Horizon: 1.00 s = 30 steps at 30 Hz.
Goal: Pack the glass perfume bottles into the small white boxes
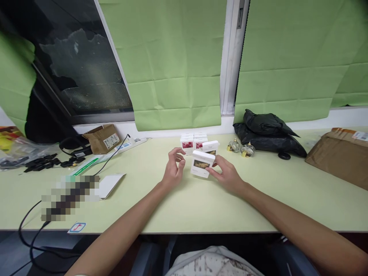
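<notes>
My right hand point(227, 174) holds a small white box point(202, 163) with a yellowish picture on its front, fingers on its right side, just above the pale green table point(201, 203). My left hand point(173, 168) hovers just left of that box with its fingers curled and apart, and nothing is in them. Behind the held box stand several similar white boxes point(193, 142), two with red pictures, and one more point(211, 147) with its lid up.
Two small glass bottles with gold caps point(240, 148) sit right of the boxes, before a black plastic bag point(268, 132). A brown cardboard parcel point(339, 155) lies far right. At left are a power strip point(129, 145), cables, a brown paper bag point(102, 138) and white paper point(110, 184).
</notes>
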### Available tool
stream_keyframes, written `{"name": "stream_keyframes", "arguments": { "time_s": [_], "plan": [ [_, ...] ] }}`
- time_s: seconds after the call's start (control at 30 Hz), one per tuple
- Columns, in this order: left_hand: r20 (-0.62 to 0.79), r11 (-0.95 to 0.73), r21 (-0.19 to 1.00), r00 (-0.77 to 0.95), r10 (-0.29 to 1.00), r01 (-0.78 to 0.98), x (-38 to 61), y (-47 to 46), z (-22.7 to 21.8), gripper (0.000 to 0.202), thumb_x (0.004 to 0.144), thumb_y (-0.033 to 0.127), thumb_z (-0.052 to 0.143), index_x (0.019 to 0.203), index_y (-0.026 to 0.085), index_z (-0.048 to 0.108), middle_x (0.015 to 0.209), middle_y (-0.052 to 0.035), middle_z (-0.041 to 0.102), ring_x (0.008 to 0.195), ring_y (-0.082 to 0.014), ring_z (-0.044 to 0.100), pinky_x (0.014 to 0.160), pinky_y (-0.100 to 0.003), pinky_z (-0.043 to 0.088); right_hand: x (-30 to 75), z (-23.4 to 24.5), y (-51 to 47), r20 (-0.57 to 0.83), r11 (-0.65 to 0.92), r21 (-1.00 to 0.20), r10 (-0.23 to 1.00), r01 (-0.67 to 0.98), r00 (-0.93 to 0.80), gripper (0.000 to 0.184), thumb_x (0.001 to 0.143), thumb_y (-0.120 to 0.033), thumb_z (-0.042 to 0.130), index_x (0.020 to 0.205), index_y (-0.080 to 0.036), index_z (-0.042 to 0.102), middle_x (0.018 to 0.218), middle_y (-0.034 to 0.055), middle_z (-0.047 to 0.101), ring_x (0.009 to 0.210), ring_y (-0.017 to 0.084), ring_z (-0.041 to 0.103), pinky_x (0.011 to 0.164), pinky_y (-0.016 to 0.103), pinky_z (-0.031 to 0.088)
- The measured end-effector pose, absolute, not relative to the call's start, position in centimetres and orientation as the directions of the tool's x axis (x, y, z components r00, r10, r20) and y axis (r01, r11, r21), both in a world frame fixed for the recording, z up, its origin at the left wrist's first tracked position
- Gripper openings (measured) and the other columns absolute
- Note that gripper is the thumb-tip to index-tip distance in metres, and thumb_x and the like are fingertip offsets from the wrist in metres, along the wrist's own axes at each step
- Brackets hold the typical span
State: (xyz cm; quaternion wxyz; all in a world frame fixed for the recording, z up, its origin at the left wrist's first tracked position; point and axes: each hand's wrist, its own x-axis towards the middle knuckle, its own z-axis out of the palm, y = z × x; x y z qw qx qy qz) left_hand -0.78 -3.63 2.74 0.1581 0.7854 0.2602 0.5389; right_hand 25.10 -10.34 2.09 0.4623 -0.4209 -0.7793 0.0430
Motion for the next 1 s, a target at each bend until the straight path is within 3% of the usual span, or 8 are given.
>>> {"name": "stream_keyframes", "arguments": {
  "time_s": [0.07,0.2,0.33,0.4,0.53,0.83,0.93,1.0],
  "plan": [
    [0.753,-0.812,0.531,0.305,0.583,0.242,-0.7,-3.7,2.7,0.043,0.108,0.049,0.042,0.146,0.029,0.033,0.127,-0.0103,0.055,0.093,-0.0182,0.061,0.085,-0.038,0.055,25.2,1.9,-10.2,0.708,0.641,-0.440,0.679,0.629,-0.197,0.026,0.105,-0.041,0.058,0.126,-0.027,0.057,0.109,0.0087,0.068,0.101,0.027,0.068,0.086,0.041,0.061],
    [0.712,-0.819,0.522,0.408,0.572,0.236,-0.8,-3.8,2.7,0.053,0.104,0.055,0.050,0.147,0.027,0.035,0.125,-0.0103,0.057,0.097,-0.0201,0.063,0.086,-0.038,0.055,25.0,1.8,-10.2,0.651,0.700,-0.357,0.662,0.619,-0.372,0.023,0.106,-0.035,0.057,0.128,-0.027,0.057,0.113,0.0085,0.070,0.103,0.026,0.069,0.084,0.041,0.062],
    [0.648,-0.828,0.448,0.515,0.561,0.337,-1.0,-4.4,3.4,0.085,0.080,0.061,0.082,0.145,0.026,0.041,0.126,-0.0105,0.063,0.109,-0.0272,0.065,0.089,-0.041,0.056,24.8,1.9,-10.4,0.768,0.772,-0.188,0.501,0.608,-0.400,0.032,0.105,-0.022,0.057,0.135,-0.029,0.053,0.129,0.0113,0.067,0.121,0.028,0.066,0.096,0.045,0.060],
    [0.644,-0.853,0.360,0.561,0.520,0.378,-1.0,-4.7,3.9,0.075,0.076,0.056,0.087,0.135,0.026,0.051,0.122,-0.0095,0.066,0.110,-0.0282,0.065,0.088,-0.041,0.055,24.8,2.0,-10.5,0.803,0.797,-0.119,0.428,0.592,-0.415,0.037,0.103,-0.013,0.053,0.136,-0.030,0.053,0.136,0.0113,0.065,0.125,0.026,0.064,0.096,0.044,0.060],
    [0.697,-0.912,0.211,0.600,0.393,0.353,-0.7,-4.9,4.5,0.029,0.094,0.036,0.073,0.117,0.024,0.060,0.111,-0.0085,0.070,0.104,-0.0253,0.065,0.083,-0.038,0.054,25.0,2.0,-10.7,0.814,0.811,-0.057,0.376,0.582,-0.444,0.042,0.100,-0.004,0.047,0.133,-0.030,0.054,0.140,0.0111,0.063,0.127,0.025,0.063,0.096,0.044,0.061],
    [0.749,-0.913,0.185,0.549,0.370,0.364,-0.7,-4.7,4.2,0.022,0.097,0.026,0.065,0.118,0.024,0.060,0.115,-0.0090,0.069,0.106,-0.0260,0.063,0.087,-0.041,0.053,25.0,2.1,-10.8,0.809,0.802,-0.125,0.423,0.584,-0.408,0.051,0.101,-0.008,0.051,0.146,-0.033,0.044,0.145,0.0114,0.058,0.135,0.027,0.059,0.100,0.048,0.061],
    [0.759,-0.893,0.237,0.501,0.415,0.382,-0.9,-4.2,4.0,0.024,0.097,0.028,0.065,0.120,0.025,0.061,0.118,-0.0098,0.068,0.112,-0.0277,0.062,0.093,-0.044,0.053,24.8,2.1,-10.8,0.804,0.790,-0.235,0.485,0.566,-0.344,0.058,0.102,-0.018,0.056,0.152,-0.037,0.034,0.148,0.0121,0.054,0.135,0.028,0.058,0.098,0.049,0.062],
    [0.767,-0.854,0.332,0.412,0.492,0.401,-1.0,-3.6,3.8,0.025,0.099,0.033,0.064,0.122,0.025,0.061,0.122,-0.0107,0.067,0.116,-0.0283,0.062,0.099,-0.046,0.052,24.5,2.1,-10.6,0.805,0.774,-0.340,0.533,0.535,-0.260,0.064,0.102,-0.024,0.060,0.156,-0.037,0.027,0.147,0.0127,0.053,0.129,0.028,0.061,0.095,0.049,0.063]
  ]
}}
